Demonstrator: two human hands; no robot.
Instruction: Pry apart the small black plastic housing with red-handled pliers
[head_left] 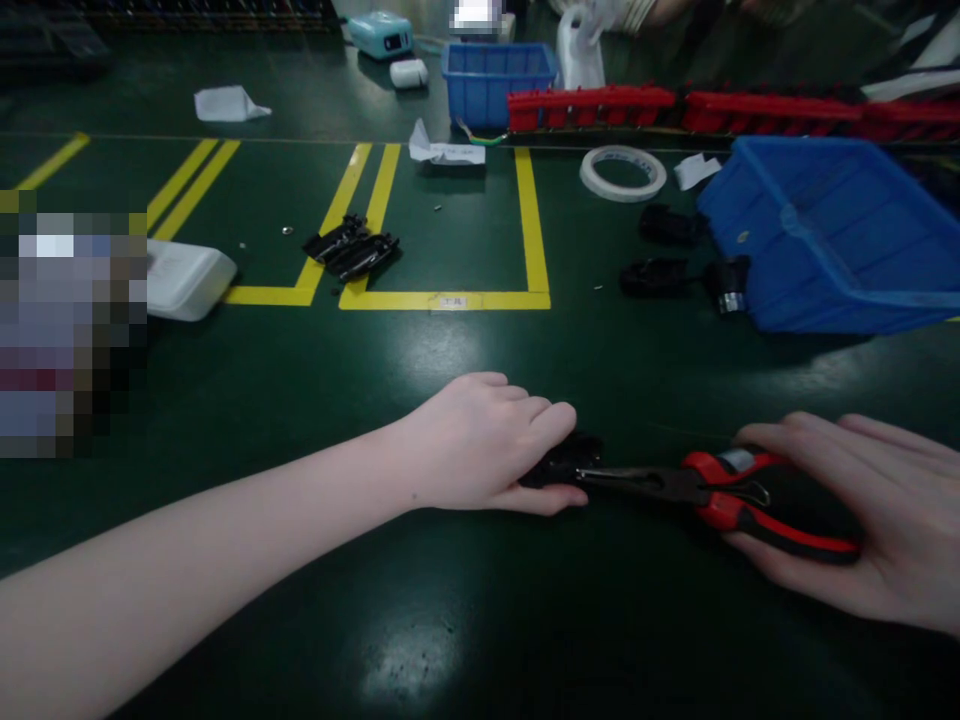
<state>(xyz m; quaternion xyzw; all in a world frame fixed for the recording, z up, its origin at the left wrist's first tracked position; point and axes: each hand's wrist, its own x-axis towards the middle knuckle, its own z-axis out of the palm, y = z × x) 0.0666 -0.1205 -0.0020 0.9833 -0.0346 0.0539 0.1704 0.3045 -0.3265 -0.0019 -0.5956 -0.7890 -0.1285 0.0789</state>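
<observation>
My left hand [495, 445] is closed around a small black plastic part [566, 462] low over the green table, its thumb along the near side. Most of that part is hidden under the fingers. In my right hand [855, 510] are needle-nose pliers [712, 490] with red and black handles. Their long jaws point left and the tips meet the right end of the black part. Whether the tips grip something there I cannot tell.
Black plastic pieces [352, 248] lie on yellow floor-style tape lines, and more black parts [656, 277] sit beside a tilted blue bin [840, 230]. Behind are a tape roll [622, 173], red strips [592, 108] and another blue bin [499, 85]. A white container [191, 280] stands left.
</observation>
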